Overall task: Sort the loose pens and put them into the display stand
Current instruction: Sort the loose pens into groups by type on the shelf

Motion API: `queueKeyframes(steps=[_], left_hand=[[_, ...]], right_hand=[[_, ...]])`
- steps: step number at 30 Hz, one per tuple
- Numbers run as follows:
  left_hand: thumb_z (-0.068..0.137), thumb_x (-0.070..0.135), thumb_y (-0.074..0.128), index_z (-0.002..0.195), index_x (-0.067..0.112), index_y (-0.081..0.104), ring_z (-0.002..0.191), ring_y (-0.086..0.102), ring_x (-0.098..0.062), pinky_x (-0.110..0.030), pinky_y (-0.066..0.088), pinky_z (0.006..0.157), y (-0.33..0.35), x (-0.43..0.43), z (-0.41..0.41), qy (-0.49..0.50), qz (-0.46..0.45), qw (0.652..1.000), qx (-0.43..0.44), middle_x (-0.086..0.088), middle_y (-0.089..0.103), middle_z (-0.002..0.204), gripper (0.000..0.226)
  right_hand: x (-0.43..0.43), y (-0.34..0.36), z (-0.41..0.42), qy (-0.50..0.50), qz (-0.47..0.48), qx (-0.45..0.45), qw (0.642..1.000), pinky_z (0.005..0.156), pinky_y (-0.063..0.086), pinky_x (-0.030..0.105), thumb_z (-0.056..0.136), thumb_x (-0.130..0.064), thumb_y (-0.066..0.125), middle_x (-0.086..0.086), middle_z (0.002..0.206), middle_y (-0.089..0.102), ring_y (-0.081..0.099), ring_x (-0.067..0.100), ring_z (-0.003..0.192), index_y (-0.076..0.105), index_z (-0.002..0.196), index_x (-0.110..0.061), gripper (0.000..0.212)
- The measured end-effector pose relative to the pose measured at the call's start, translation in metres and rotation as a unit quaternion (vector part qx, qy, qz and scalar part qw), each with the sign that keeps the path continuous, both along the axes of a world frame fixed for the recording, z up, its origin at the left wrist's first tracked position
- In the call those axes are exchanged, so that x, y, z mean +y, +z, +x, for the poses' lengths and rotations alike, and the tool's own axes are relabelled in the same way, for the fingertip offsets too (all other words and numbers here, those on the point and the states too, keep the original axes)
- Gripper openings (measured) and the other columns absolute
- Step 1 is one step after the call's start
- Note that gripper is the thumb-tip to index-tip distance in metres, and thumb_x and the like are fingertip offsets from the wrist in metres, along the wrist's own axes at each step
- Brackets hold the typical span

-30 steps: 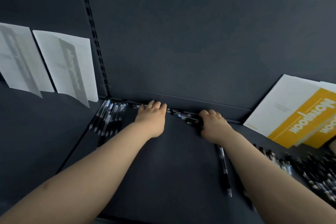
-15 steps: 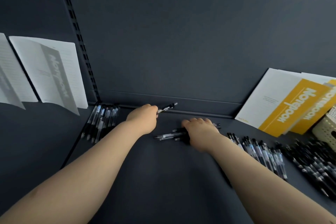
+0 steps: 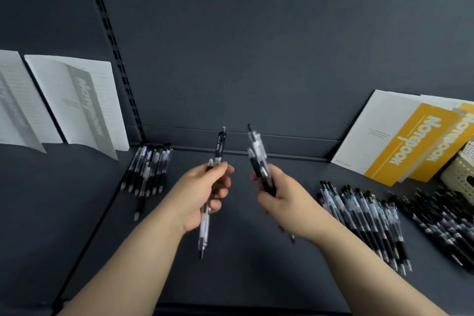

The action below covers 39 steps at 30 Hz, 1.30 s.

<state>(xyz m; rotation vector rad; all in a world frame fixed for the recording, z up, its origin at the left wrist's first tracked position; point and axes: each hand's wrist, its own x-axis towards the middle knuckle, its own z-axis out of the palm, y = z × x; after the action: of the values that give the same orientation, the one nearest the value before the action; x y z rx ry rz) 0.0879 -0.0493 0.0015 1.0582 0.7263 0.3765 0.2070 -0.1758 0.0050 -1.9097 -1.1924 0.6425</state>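
Pens (image 3: 220, 147) stand nearly upright in both hands: the left hand (image 3: 205, 192) grips two, the right hand (image 3: 279, 195) a small bunch (image 3: 257, 151). A left row (image 3: 150, 169) and right rows (image 3: 364, 215) lie flat on the shelf (image 3: 230, 277), each nearest its own-side hand.

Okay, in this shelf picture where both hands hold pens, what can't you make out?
All in the head view.
1. Count of left-hand pens: the left hand covers their middles.
2. Right-hand pens: motion blur merges them above the right hand.
3. Cream basket: cut off by the right edge.
4. Far-right pen pile: blurred, cut off by the same edge.
5. Print on the pens: too small.
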Motion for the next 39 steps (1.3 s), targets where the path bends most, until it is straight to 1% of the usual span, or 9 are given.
queueKeyframes(steps=[2,4,7,14,17,20,26,31,39], left_hand=[[0.092,0.030,0.052,0.090,0.009,0.063,0.049,0.041,-0.008,-0.016,0.024,0.036,-0.007,-0.011,0.001,-0.011,-0.037,0.999,-0.033,-0.001,0.053,0.062,0.024],[0.086,0.040,0.055,0.088,0.008,0.059,0.046,0.042,-0.009,-0.020,0.026,0.038,-0.015,-0.020,0.002,-0.046,-0.028,0.997,-0.058,-0.001,0.050,0.061,0.032],[0.077,0.041,0.061,0.077,0.008,0.054,0.038,0.044,-0.017,-0.023,0.027,0.040,-0.021,-0.025,0.000,-0.077,0.009,0.995,-0.058,-0.001,0.042,0.053,0.033],[0.081,0.017,0.061,0.091,0.007,0.062,0.039,0.042,-0.007,-0.016,0.026,0.036,-0.026,-0.024,0.002,0.001,-0.040,0.997,-0.059,-0.002,0.046,0.053,0.014],[0.086,0.018,0.061,0.095,0.007,0.060,0.037,0.042,-0.007,-0.023,0.029,0.041,-0.031,-0.023,0.002,0.029,-0.052,0.997,-0.044,0.001,0.049,0.052,0.014],[0.086,0.018,0.062,0.089,0.008,0.058,0.036,0.038,-0.007,-0.021,0.029,0.040,-0.034,-0.022,0.002,0.046,-0.062,0.996,-0.044,0.002,0.049,0.052,0.012],[0.086,0.012,0.062,0.089,0.005,0.060,0.046,0.044,-0.005,-0.014,0.028,0.034,-0.035,-0.019,0.001,0.064,-0.088,0.993,-0.054,0.000,0.055,0.065,0.008],[0.086,0.010,0.062,0.082,0.007,0.060,0.050,0.043,-0.007,-0.015,0.027,0.034,-0.036,-0.017,0.002,0.068,-0.084,0.993,-0.049,0.000,0.055,0.066,0.006],[0.081,0.015,0.067,0.095,0.007,0.064,0.053,0.044,-0.007,-0.014,0.031,0.035,-0.036,-0.015,0.001,0.082,-0.090,0.991,-0.061,-0.002,0.057,0.073,0.017]], right_hand=[[-0.003,-0.005,-0.006,0.033,0.027,0.238,0.970,0.059,0.046,0.037,0.081,-0.010,0.052,0.002,0.067,0.055,0.050,0.016,0.052,0.050,0.097,-0.014,0.016],[-0.004,-0.010,-0.012,0.080,0.027,0.422,0.903,0.052,0.048,0.030,0.080,-0.010,0.052,0.007,0.066,0.056,0.046,0.014,0.046,0.052,0.096,-0.008,0.016],[-0.005,-0.016,-0.013,0.116,0.008,0.520,0.846,0.047,0.048,0.026,0.084,-0.014,0.051,0.013,0.068,0.058,0.045,0.013,0.043,0.056,0.097,-0.004,0.018],[-0.004,-0.026,-0.012,0.097,-0.017,0.506,0.857,0.046,0.051,0.025,0.089,-0.029,0.050,0.009,0.070,0.064,0.050,0.012,0.046,0.058,0.103,-0.001,0.032],[-0.003,-0.026,-0.016,0.069,-0.013,0.503,0.861,0.049,0.053,0.027,0.087,-0.027,0.048,0.011,0.071,0.064,0.052,0.014,0.047,0.054,0.108,0.000,0.035],[-0.004,-0.028,-0.018,0.051,-0.009,0.501,0.864,0.051,0.053,0.030,0.094,-0.024,0.044,0.014,0.077,0.065,0.053,0.017,0.049,0.055,0.110,0.000,0.031],[-0.006,-0.026,-0.018,-0.007,-0.006,0.519,0.855,0.050,0.052,0.027,0.098,-0.020,0.041,0.018,0.078,0.068,0.064,0.023,0.058,0.069,0.091,-0.004,0.033],[-0.008,-0.026,-0.014,-0.008,-0.019,0.454,0.891,0.057,0.052,0.027,0.096,-0.020,0.045,0.015,0.081,0.071,0.064,0.021,0.059,0.063,0.099,-0.002,0.026],[-0.010,-0.022,-0.017,0.038,-0.055,0.392,0.918,0.034,0.037,0.018,0.097,-0.017,0.046,0.012,0.080,0.071,0.063,0.017,0.053,0.056,0.103,-0.002,0.019]])
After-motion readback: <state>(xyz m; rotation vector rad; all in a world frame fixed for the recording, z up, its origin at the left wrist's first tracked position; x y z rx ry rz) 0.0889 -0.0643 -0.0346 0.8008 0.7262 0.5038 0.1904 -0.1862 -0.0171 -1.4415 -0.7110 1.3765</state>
